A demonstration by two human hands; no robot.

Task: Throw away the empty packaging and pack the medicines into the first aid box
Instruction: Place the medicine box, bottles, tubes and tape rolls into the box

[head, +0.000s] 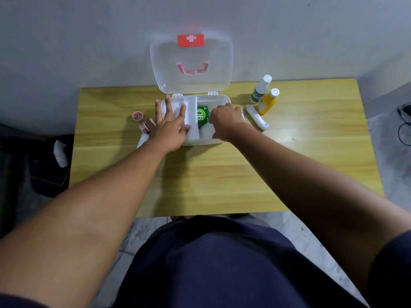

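The left hand [170,124] lay flat and open, fingers spread, on the white tray [191,117] at the left end of the first aid box [219,101]. The right hand [223,121] was curled inside the box's right end; whether it gripped anything could not be told. Between them lay a green packet [202,116], probably light and soft, best pinched at an edge. The box sat at the counter's [222,185] far edge, lid [191,63] upright against the wall. The white bottle [261,88], yellow bottle [269,101] and white tube [258,117] to its right looked light, rigid and smooth, best gripped round the body. Small red-topped items [141,121] lay left.
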